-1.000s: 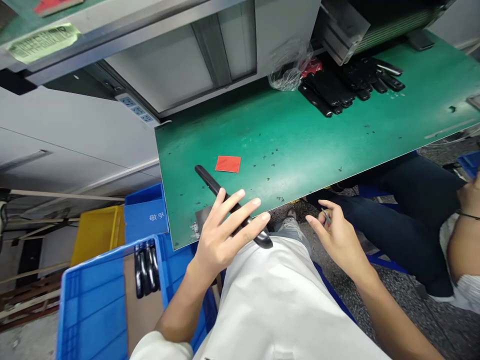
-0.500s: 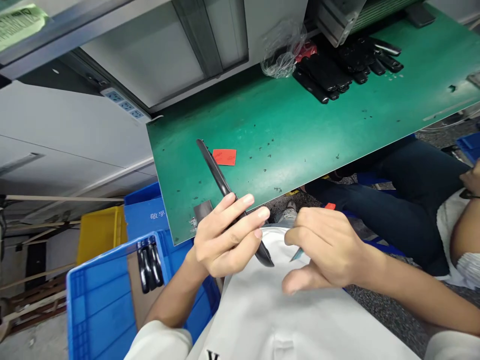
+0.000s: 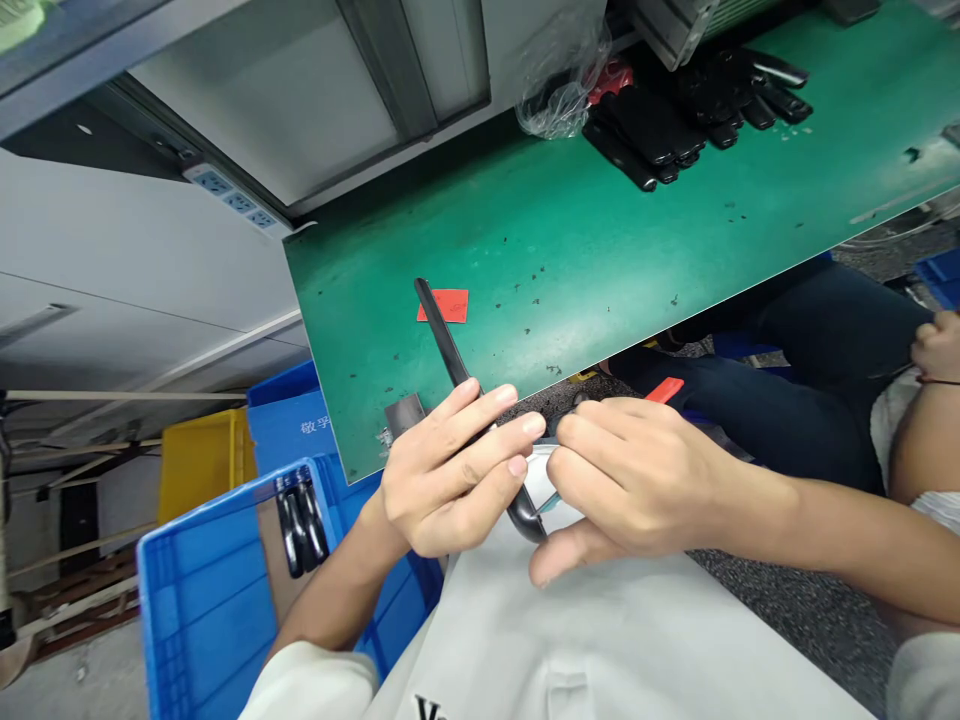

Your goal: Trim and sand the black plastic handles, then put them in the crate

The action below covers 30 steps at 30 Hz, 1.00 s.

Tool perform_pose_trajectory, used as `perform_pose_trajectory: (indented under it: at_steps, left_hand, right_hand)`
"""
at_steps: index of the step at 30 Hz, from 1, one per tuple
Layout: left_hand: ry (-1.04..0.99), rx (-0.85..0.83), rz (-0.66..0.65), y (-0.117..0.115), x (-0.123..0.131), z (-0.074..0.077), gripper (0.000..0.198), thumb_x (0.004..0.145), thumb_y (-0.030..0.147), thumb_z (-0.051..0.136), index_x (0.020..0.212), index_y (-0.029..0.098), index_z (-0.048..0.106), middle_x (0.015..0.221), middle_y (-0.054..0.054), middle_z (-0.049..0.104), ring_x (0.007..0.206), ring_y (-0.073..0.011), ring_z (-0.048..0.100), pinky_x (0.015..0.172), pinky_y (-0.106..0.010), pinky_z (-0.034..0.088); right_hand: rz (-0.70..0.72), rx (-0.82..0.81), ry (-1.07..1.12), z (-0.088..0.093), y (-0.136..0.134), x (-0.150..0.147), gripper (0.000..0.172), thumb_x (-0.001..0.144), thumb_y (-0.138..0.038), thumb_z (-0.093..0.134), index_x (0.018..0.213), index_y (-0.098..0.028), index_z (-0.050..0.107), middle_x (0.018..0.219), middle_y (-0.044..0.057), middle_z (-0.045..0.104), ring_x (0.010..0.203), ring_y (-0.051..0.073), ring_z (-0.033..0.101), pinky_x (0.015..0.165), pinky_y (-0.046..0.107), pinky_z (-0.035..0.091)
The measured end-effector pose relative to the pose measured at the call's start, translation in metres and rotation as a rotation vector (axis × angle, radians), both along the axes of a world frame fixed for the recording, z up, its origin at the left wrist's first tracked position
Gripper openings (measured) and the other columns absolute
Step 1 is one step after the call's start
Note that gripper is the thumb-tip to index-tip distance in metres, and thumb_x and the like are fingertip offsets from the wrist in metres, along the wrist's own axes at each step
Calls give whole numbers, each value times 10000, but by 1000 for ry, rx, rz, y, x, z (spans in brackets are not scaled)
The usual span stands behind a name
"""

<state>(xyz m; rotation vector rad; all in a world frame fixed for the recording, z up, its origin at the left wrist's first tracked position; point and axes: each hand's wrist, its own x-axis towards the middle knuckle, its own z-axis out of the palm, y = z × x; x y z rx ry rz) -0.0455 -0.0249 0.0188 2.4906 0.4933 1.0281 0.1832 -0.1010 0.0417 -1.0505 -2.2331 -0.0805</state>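
Observation:
My left hand [image 3: 454, 490] is closed around a long, narrow black plastic part [image 3: 444, 335], which slants from above the bench down to its rounded lower end near my chest. In my right hand [image 3: 637, 480] is a red-handled knife [image 3: 664, 390]. Its handle pokes out behind my fist, and its thin blade reaches the black part near the lower end. The thumb of that hand lies beside this end. Most of the knife is hidden by my fingers.
The green bench [image 3: 570, 250] carries a red card [image 3: 453, 305], a dark block [image 3: 405, 413], black scraps, a clear plastic bag [image 3: 559, 90] and a pile of black parts [image 3: 645, 135]. A blue crate [image 3: 202, 600] with black parts stands at left. Another person [image 3: 810, 370] sits at right.
My right hand has moved left with the knife, bringing the blade to the lower end of the black part. The part's upper end has swung slightly right, over the red card.

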Motion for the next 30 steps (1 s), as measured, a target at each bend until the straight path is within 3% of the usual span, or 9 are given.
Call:
perform_pose_trajectory:
  at_steps: [3,6,12,16,19,24,30]
  left_hand:
    - [-22,208,-149,6,4,5,230,906,93,753,1057,234,652,1260,-65,789,1338,-297,651,1094,-568,585]
    - [-21,233,-177,10,6,5,182,928,91,727,1062,180,643,1271,-138,773,1354,-322,630,1088,-582,582]
    - [-2,205,-188,15,5,0,146,986,126,667,1119,180,640,1271,-130,772,1329,-290,654,1073,-540,605]
    - [10,150,-224,15,1,-4,207,988,106,659,1194,118,645,1297,-193,747,1353,-311,640,1099,-559,581]
    - [8,107,-227,15,1,-5,249,982,110,675,1229,127,643,1307,-174,746,1343,-295,650,1106,-540,581]
    - [-7,57,-196,15,7,2,316,949,135,743,1245,166,634,1248,-152,779,1224,-247,730,1075,-458,611]
    - [-84,-66,-196,9,12,7,350,969,239,740,1289,139,641,1168,-184,801,1111,-254,781,1005,-372,640]
  right_hand:
    - [-11,-3,1,0,0,1,565,974,-713,528,650,-251,503,611,-12,389,575,167,325,492,342,307]
    - [-35,24,-43,0,1,1,575,977,-724,506,649,-252,499,600,-11,388,573,168,326,484,337,322]
    - [-93,99,-75,1,3,1,634,939,-783,506,595,-253,456,565,-14,373,539,152,297,433,317,291]
    - [-112,167,-85,1,5,1,657,903,-820,527,578,-252,463,548,-17,365,522,145,307,416,324,271]
    - [-108,217,-83,1,7,1,670,901,-824,525,561,-253,444,537,-18,353,517,145,304,406,321,264]
    - [-87,250,-80,4,9,1,677,909,-800,551,545,-248,401,542,-22,333,518,140,299,417,318,246]
    - [-67,308,-26,5,15,3,613,967,-692,575,581,-247,403,552,-43,296,529,140,243,451,331,198]
